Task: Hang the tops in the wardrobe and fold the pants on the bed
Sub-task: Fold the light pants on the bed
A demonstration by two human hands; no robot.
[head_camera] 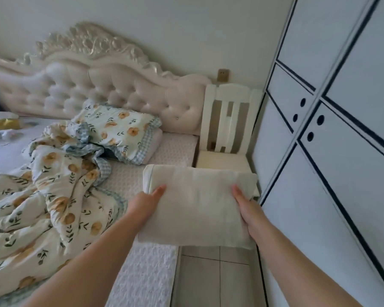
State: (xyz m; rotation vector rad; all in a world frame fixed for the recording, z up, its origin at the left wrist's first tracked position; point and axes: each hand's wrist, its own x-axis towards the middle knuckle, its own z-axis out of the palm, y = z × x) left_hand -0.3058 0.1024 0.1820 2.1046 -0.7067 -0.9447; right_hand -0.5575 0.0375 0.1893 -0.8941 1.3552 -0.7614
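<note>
Both left hand [148, 203] and right hand [249, 210] grip a folded garment [197, 207].

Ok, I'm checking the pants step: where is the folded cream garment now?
Head view, centre-right: the folded cream garment is held between left hand and right hand over the bed edge, just before the white chair.

Both arms are bare and reach forward, one to each side of the folded pants [195, 207]. The left hand [146, 204] holds the pants' left edge, its thumb [160, 189] lying flat on top and pointing up and to the right. The right hand [248, 209] holds the pants' right edge, its thumb [237, 191] on top too. The other fingers of both hands are hidden under the pants. The left forearm [87, 258] and the right forearm [297, 262] converge toward the pants.
</note>
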